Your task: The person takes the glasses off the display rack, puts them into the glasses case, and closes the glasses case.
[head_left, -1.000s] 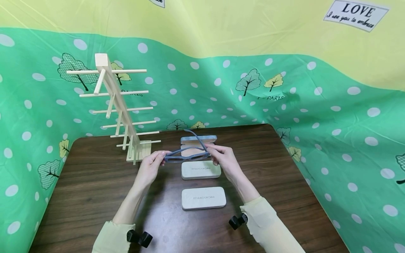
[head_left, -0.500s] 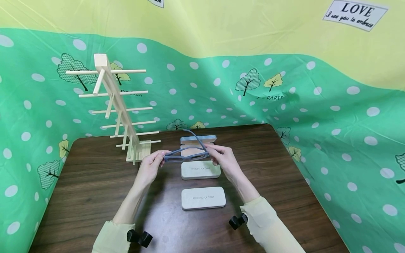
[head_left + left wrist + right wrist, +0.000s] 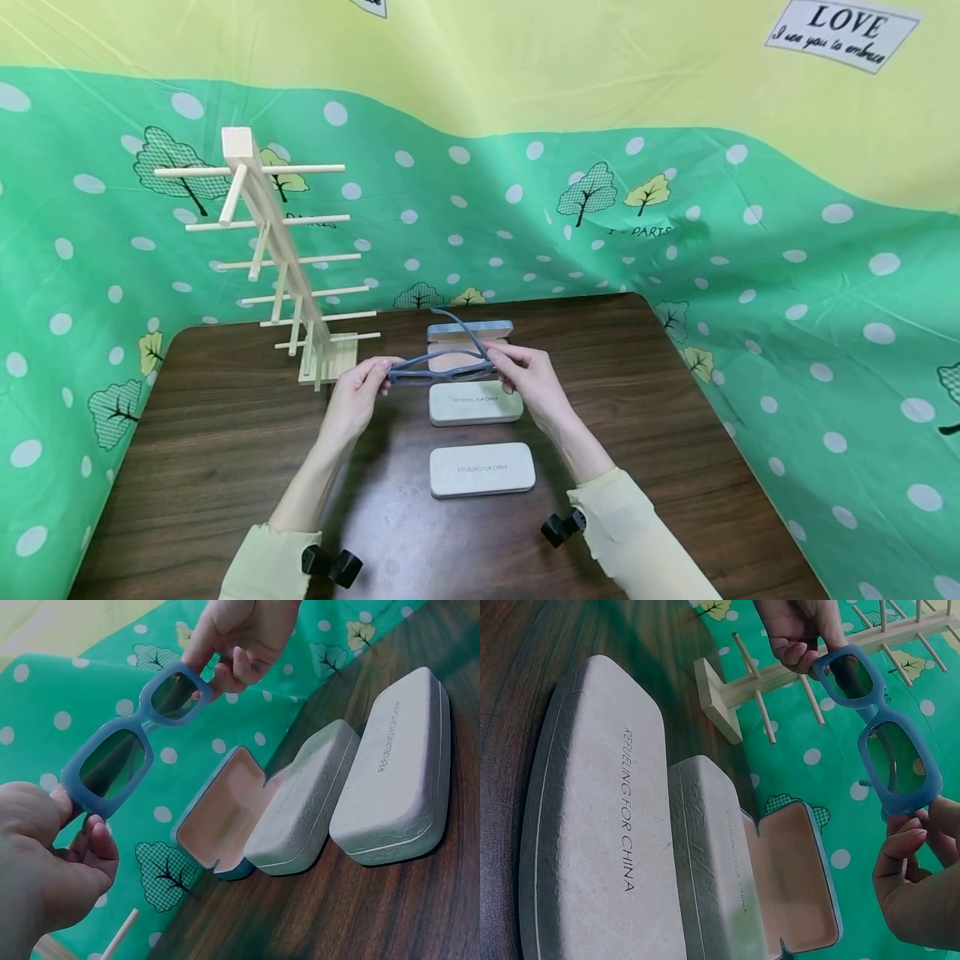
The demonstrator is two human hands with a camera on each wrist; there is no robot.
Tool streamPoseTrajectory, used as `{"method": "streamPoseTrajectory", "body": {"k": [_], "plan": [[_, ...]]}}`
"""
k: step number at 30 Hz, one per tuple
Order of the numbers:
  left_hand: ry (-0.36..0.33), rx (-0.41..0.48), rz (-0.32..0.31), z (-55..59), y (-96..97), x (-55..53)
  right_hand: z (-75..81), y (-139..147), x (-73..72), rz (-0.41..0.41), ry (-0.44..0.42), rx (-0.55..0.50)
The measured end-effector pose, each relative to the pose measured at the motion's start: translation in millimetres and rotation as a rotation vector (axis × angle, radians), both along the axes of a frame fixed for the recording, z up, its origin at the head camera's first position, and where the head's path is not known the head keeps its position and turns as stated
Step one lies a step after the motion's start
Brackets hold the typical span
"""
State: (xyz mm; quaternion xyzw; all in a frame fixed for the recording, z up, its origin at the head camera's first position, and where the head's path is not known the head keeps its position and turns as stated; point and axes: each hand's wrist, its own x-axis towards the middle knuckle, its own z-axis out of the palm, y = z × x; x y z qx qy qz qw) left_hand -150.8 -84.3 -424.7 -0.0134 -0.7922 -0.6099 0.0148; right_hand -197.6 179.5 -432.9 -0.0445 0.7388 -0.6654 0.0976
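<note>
Blue-framed sunglasses [image 3: 427, 377] with dark lenses are held up between both hands, above the table. My left hand [image 3: 356, 398] pinches the left end of the frame, while my right hand [image 3: 534, 383] pinches the right end near the hinge. One temple stands raised toward the back in the head view. Behind the sunglasses lies an opened glasses case [image 3: 217, 814] with a blue outside and a pinkish lining. Two closed white glasses cases, a middle one [image 3: 476, 405] and a front one [image 3: 482, 470], lie nearer me in a column.
A wooden rack [image 3: 277, 242] with several pegs stands at the back left of the dark wood table [image 3: 637, 417]. Green and yellow patterned cloth [image 3: 480, 192] hangs behind and beside the table.
</note>
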Motion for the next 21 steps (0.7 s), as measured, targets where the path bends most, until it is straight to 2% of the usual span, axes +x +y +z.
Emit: {"method": "streamPoseTrajectory", "body": {"k": [12, 19, 21], "plan": [[-0.006, -0.018, -0.036, 1.6, -1.7, -0.5, -2.8, 0.6, -1.0, 0.011, -0.009, 0.007], [-0.014, 0.006, 0.012, -32.7, -4.1, -13.4, -5.3, -2.3, -0.1, -0.001, -0.034, -0.009], [-0.025, 0.007, 0.02, -33.1, -3.1, -13.3, -6.2, -3.3, 0.0, -0.007, -0.044, -0.025]]}}
